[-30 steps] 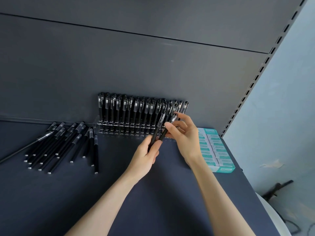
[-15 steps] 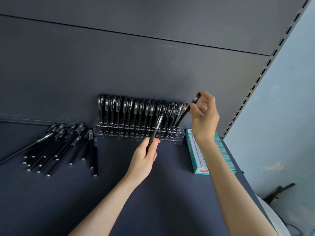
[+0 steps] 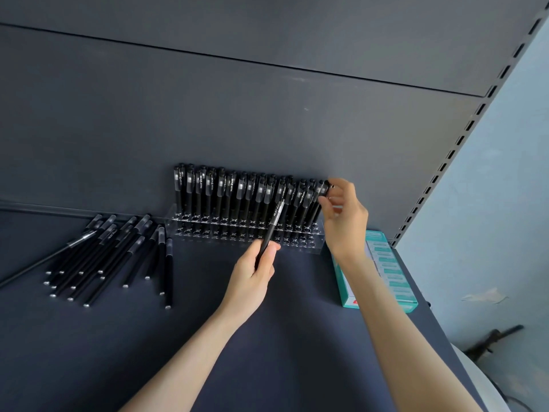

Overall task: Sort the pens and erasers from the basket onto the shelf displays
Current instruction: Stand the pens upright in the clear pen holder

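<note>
Standing at the rack's [image 3: 208,233] right end, a pen [image 3: 323,188] is being pinched by the right hand [image 3: 343,224]; a second pen [image 3: 274,223] is being gripped, tilted, by the left hand [image 3: 254,276] before the rack. Loose pens [image 3: 118,251] are lying on the shelf [image 3: 297,337].

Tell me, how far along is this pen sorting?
Done: the clear acrylic rack holds a long row of upright black pens. In hand: the right hand pinches the last pen at the rack's right end; the left hand grips a spare black pen. Left: a loose pile of black pens lies left of the rack. The teal eraser box sits at the right.
</note>
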The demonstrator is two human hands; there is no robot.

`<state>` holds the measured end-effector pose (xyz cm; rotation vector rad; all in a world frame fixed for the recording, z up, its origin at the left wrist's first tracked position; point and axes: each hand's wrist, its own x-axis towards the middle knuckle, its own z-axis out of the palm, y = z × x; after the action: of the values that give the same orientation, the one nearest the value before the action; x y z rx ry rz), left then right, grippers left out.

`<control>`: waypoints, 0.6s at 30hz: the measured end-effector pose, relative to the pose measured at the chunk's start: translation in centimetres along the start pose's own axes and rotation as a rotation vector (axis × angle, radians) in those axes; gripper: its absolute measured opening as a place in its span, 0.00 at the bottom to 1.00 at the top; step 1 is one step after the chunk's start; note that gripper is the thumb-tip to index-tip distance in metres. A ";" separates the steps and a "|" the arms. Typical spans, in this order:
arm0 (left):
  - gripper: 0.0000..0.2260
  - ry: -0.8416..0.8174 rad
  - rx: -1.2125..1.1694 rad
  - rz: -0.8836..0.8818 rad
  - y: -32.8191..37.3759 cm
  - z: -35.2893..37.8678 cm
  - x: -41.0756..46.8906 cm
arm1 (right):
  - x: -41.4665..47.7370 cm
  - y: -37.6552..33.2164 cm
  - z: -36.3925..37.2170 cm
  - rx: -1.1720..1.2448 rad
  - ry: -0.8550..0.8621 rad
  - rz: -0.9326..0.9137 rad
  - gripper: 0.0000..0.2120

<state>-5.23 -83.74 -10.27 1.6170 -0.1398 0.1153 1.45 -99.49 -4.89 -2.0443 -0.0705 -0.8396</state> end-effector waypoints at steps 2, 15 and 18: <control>0.10 -0.001 0.007 0.002 0.0 0.0 0.0 | 0.2 0.0 -0.1 -0.059 -0.028 -0.028 0.13; 0.10 -0.004 0.005 -0.012 -0.1 0.0 0.0 | 0.9 -0.1 -0.7 -0.227 -0.102 -0.050 0.11; 0.11 -0.003 0.008 -0.010 0.0 0.0 -0.1 | 0.7 0.3 -0.6 -0.269 -0.132 -0.053 0.11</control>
<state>-5.31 -83.75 -10.32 1.6258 -0.1335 0.1062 1.75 -100.29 -4.50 -2.3590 -0.0893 -0.7790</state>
